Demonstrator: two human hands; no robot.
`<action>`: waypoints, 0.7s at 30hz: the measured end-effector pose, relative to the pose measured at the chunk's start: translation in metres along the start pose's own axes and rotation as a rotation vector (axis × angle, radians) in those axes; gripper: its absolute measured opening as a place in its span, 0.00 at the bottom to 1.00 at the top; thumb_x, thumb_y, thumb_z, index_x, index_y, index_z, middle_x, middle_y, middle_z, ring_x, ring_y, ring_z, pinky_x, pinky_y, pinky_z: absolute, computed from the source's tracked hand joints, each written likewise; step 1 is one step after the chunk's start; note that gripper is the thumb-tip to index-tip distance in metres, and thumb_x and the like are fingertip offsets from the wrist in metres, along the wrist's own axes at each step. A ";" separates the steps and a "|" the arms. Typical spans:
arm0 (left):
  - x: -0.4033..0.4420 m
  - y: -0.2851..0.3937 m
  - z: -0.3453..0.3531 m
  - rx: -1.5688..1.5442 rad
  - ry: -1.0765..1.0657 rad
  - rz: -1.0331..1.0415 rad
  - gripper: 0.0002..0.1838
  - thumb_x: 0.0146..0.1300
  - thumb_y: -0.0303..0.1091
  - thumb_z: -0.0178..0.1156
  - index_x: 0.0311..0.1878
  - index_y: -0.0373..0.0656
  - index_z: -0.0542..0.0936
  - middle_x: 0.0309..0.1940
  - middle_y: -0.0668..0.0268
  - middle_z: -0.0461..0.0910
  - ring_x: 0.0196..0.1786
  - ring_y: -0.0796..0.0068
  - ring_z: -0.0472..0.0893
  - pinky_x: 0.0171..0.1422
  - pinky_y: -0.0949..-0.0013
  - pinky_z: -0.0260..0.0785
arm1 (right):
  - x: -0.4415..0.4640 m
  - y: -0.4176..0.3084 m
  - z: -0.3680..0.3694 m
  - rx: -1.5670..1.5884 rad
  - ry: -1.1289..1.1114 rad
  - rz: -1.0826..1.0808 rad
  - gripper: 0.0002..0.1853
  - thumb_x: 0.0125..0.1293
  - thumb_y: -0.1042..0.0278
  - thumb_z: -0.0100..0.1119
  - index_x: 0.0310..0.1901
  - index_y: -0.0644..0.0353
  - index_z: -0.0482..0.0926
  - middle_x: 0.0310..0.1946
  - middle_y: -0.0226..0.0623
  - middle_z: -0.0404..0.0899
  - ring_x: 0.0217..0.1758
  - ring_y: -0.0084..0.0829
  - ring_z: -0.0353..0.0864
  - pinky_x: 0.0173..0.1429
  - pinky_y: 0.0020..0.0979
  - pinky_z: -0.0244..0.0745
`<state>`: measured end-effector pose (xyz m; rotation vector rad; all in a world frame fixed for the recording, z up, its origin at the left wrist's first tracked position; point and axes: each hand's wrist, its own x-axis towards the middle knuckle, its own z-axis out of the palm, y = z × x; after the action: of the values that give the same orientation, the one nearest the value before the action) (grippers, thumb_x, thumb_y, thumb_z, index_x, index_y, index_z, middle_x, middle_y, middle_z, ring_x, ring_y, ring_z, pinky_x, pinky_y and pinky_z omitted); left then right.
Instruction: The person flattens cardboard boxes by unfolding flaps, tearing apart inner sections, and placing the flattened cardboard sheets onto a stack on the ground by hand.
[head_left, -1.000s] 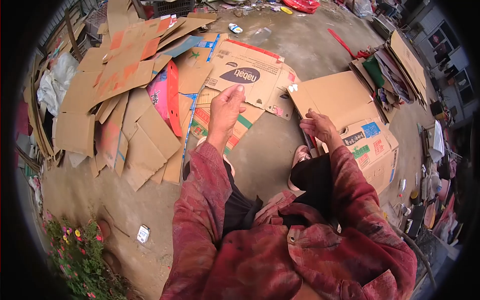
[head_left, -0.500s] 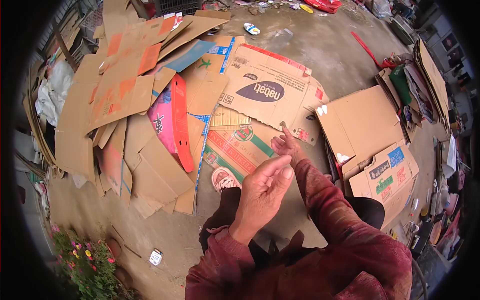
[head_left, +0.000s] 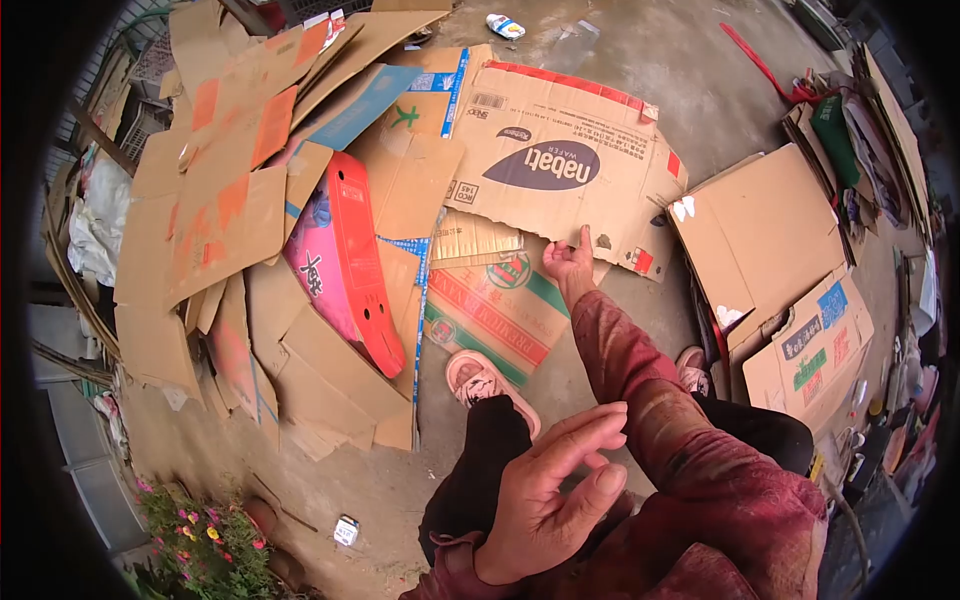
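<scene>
My right hand (head_left: 570, 264) reaches forward to the near edge of a flattened nabati wafer carton (head_left: 550, 165). Its thumb lies over the printed face and the other fingers curl at the edge, pinching it. Closer to my body, my left hand (head_left: 556, 495) hangs in the air with fingers extended and thumb apart, holding nothing. Below the nabati sheet lies a cardboard piece with green and red stripes (head_left: 505, 315), partly covered by it. A ribbed strip of cardboard (head_left: 480, 238) shows between them.
Flattened cardboard (head_left: 225, 225) is heaped at the left, with a pink and red piece (head_left: 350, 260) on it. More folded boxes (head_left: 765, 235) lean at the right. My sandalled foot (head_left: 480, 380) stands near the striped cardboard. Flowering plants (head_left: 205, 535) grow at lower left.
My left hand has dropped lower toward my body. The right hand has closed at the carton's edge, its thumb now over the printed face. The whole view has shifted slightly.
</scene>
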<state>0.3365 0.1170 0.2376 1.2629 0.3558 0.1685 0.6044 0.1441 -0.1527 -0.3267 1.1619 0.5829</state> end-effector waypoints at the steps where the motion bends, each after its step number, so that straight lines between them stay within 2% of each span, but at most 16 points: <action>1: 0.000 -0.001 0.000 0.006 0.051 0.030 0.21 0.65 0.33 0.57 0.59 0.35 0.72 0.58 0.55 0.72 0.50 0.71 0.78 0.49 0.73 0.70 | -0.001 0.004 0.001 -0.066 -0.125 -0.032 0.34 0.50 0.45 0.72 0.54 0.51 0.68 0.43 0.30 0.72 0.28 0.22 0.66 0.42 0.30 0.72; 2: -0.001 -0.002 -0.001 0.012 0.102 0.060 0.20 0.63 0.30 0.60 0.57 0.35 0.74 0.55 0.55 0.75 0.46 0.72 0.80 0.46 0.75 0.72 | -0.002 0.008 0.002 -0.133 -0.251 -0.064 0.27 0.52 0.46 0.71 0.47 0.51 0.72 0.34 0.27 0.76 0.22 0.20 0.65 0.37 0.29 0.72; 3: -0.002 -0.003 -0.002 0.008 0.105 0.059 0.20 0.63 0.30 0.60 0.57 0.35 0.74 0.55 0.55 0.75 0.46 0.72 0.80 0.46 0.75 0.72 | -0.026 0.014 0.013 -0.122 -0.254 -0.065 0.16 0.58 0.51 0.67 0.37 0.51 0.74 0.20 0.22 0.71 0.15 0.19 0.59 0.30 0.27 0.70; 5: -0.003 -0.003 -0.002 0.040 0.063 0.096 0.21 0.68 0.32 0.54 0.61 0.34 0.70 0.60 0.54 0.70 0.52 0.72 0.76 0.50 0.72 0.69 | -0.036 0.020 0.012 -0.160 -0.244 -0.090 0.13 0.60 0.53 0.65 0.38 0.49 0.74 0.21 0.23 0.70 0.16 0.20 0.59 0.32 0.28 0.70; 6: -0.002 -0.002 0.000 0.033 0.063 0.106 0.21 0.68 0.32 0.54 0.61 0.34 0.70 0.60 0.54 0.70 0.52 0.72 0.76 0.50 0.72 0.69 | -0.043 0.023 0.017 -0.194 -0.244 -0.111 0.10 0.62 0.56 0.64 0.39 0.47 0.74 0.22 0.24 0.69 0.18 0.21 0.58 0.33 0.29 0.69; 7: 0.000 -0.001 0.003 0.022 0.084 0.099 0.20 0.68 0.31 0.55 0.61 0.34 0.70 0.60 0.54 0.70 0.51 0.73 0.76 0.49 0.73 0.69 | -0.056 0.028 0.018 -0.261 -0.321 -0.141 0.09 0.63 0.59 0.63 0.39 0.50 0.73 0.22 0.26 0.69 0.18 0.22 0.60 0.34 0.31 0.70; 8: 0.002 0.001 0.006 0.013 0.105 0.092 0.20 0.67 0.30 0.55 0.60 0.33 0.71 0.59 0.55 0.70 0.50 0.73 0.76 0.47 0.74 0.69 | -0.069 0.036 0.021 -0.265 -0.333 -0.144 0.09 0.63 0.59 0.63 0.39 0.50 0.73 0.22 0.26 0.69 0.18 0.22 0.60 0.34 0.31 0.70; 10: 0.005 -0.002 0.010 0.033 0.144 0.163 0.18 0.67 0.30 0.55 0.58 0.33 0.72 0.58 0.55 0.72 0.49 0.75 0.77 0.47 0.75 0.70 | -0.097 0.057 0.028 -0.456 -0.450 -0.294 0.10 0.63 0.61 0.63 0.39 0.54 0.73 0.23 0.26 0.70 0.20 0.23 0.63 0.35 0.31 0.71; 11: 0.007 -0.004 0.011 0.061 0.164 0.169 0.18 0.67 0.31 0.56 0.58 0.33 0.72 0.57 0.56 0.72 0.49 0.75 0.77 0.49 0.75 0.70 | -0.112 0.067 0.034 -0.517 -0.477 -0.351 0.12 0.63 0.63 0.63 0.39 0.60 0.73 0.26 0.29 0.71 0.22 0.24 0.67 0.35 0.30 0.73; 12: 0.007 -0.004 0.012 0.090 0.188 0.177 0.18 0.67 0.32 0.56 0.57 0.33 0.73 0.57 0.56 0.73 0.49 0.76 0.77 0.50 0.74 0.70 | -0.132 0.074 0.040 -0.533 -0.493 -0.345 0.12 0.63 0.63 0.63 0.39 0.60 0.73 0.26 0.29 0.71 0.22 0.24 0.67 0.35 0.30 0.73; 14: 0.006 -0.005 0.012 0.047 0.240 0.196 0.18 0.67 0.33 0.57 0.56 0.33 0.73 0.52 0.59 0.76 0.50 0.77 0.77 0.52 0.75 0.70 | -0.171 0.092 0.052 -0.767 -0.493 -0.488 0.12 0.63 0.65 0.62 0.39 0.66 0.73 0.27 0.32 0.72 0.22 0.24 0.69 0.34 0.30 0.74; 15: 0.005 -0.007 0.012 0.032 0.266 0.168 0.18 0.67 0.35 0.56 0.56 0.33 0.74 0.50 0.61 0.77 0.48 0.78 0.78 0.52 0.76 0.70 | -0.177 0.094 0.056 -0.875 -0.544 -0.581 0.16 0.63 0.63 0.62 0.39 0.70 0.74 0.27 0.36 0.73 0.24 0.25 0.71 0.35 0.31 0.75; 16: 0.004 -0.007 0.011 0.015 0.291 0.139 0.18 0.68 0.36 0.56 0.55 0.33 0.74 0.48 0.62 0.78 0.47 0.78 0.78 0.51 0.76 0.70 | -0.186 0.095 0.059 -0.898 -0.564 -0.579 0.16 0.63 0.63 0.62 0.39 0.70 0.74 0.27 0.36 0.73 0.24 0.25 0.71 0.35 0.31 0.75; 17: 0.003 -0.004 0.009 0.026 0.333 0.139 0.19 0.68 0.39 0.56 0.55 0.33 0.75 0.43 0.65 0.79 0.45 0.80 0.78 0.51 0.77 0.70 | -0.195 0.096 0.062 -0.958 -0.606 -0.618 0.17 0.63 0.58 0.61 0.40 0.68 0.75 0.29 0.34 0.74 0.26 0.24 0.72 0.38 0.29 0.73; 19: 0.003 -0.008 0.005 -0.022 0.389 0.189 0.20 0.68 0.40 0.56 0.54 0.33 0.75 0.43 0.65 0.79 0.45 0.80 0.78 0.50 0.77 0.70 | -0.207 0.098 0.062 -1.036 -0.684 -0.716 0.24 0.63 0.49 0.59 0.43 0.68 0.76 0.34 0.36 0.76 0.30 0.24 0.74 0.45 0.29 0.71; 21: 0.006 -0.015 -0.001 -0.063 0.448 0.226 0.20 0.68 0.41 0.56 0.54 0.33 0.76 0.42 0.65 0.80 0.44 0.80 0.78 0.50 0.77 0.70 | -0.225 0.100 0.060 -1.123 -0.699 -0.745 0.25 0.64 0.47 0.58 0.43 0.68 0.76 0.36 0.37 0.76 0.31 0.24 0.75 0.45 0.30 0.71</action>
<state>0.3407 0.1150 0.2218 1.1949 0.5856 0.6564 0.5295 0.1981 0.0837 -1.3208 -0.1012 0.5530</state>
